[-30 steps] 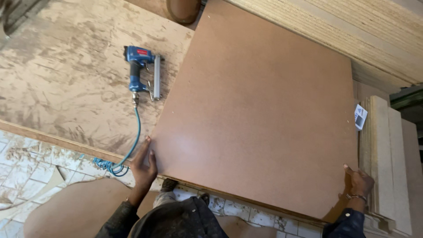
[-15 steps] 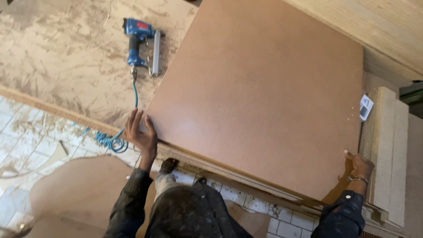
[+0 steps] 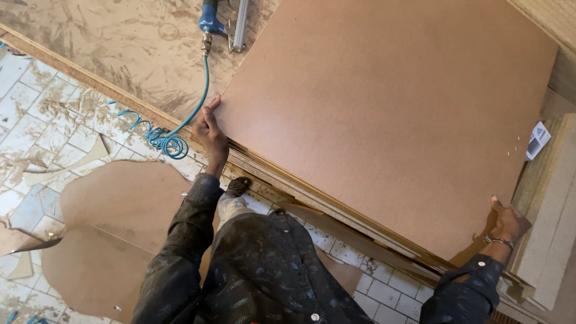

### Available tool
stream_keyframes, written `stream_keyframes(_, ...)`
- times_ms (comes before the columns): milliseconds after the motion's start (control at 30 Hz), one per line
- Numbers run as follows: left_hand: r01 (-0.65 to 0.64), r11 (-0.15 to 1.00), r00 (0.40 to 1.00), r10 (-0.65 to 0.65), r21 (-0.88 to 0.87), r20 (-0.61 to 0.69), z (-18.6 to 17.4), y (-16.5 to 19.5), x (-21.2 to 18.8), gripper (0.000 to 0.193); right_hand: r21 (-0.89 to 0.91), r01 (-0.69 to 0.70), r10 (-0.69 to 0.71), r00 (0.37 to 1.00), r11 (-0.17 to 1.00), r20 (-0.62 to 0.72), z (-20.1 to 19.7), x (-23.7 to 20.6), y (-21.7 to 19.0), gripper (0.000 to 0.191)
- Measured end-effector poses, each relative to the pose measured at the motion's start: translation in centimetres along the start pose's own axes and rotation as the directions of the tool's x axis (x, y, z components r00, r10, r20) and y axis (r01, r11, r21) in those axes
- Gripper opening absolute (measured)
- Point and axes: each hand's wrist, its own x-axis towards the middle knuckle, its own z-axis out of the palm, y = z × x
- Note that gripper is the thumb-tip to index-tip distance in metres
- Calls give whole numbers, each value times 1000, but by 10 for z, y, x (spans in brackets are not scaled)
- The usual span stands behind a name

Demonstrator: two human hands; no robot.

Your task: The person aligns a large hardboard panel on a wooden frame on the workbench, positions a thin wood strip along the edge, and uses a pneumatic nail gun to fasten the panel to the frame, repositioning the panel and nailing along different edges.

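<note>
Gripping the near-left corner of a large brown board (image 3: pixel 384 120), the left hand (image 3: pixel 210 129) has its fingers curled over the edge; the right hand (image 3: pixel 509 223), at lower right of the frame, clamps the near-right corner. The board lies flat on a stack of similar sheets, filling the upper right. A slip looks likeliest at the right, where the grip is narrow and a pale panel stack (image 3: pixel 549 234) crowds it. At upper left the blue nail gun (image 3: pixel 223 21) and its coiled hose (image 3: pixel 168 141) sit just beside the board's left edge and could snag. Open room lies toward the dusty worktop (image 3: pixel 108 42) and tiled floor (image 3: pixel 42 114).
</note>
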Motion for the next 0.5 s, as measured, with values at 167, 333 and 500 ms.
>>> stream_keyframes(167, 87, 994, 992, -92, 64, 81, -9, 10, 8, 43, -121, -56, 57, 998, 991, 7, -1, -6, -5, 66)
stream_keyframes(333, 254, 967, 864, -239, 27, 443, -29, 24, 47, 58, -250, -123, 143, 988, 960, 64, -9, 2, -7, 71)
stream_keyframes(500, 116, 990, 879, -140, 80, 455, -34, 28, 34, 57, -179, -172, 183, 982, 969, 46, -4, 1, -11, 72)
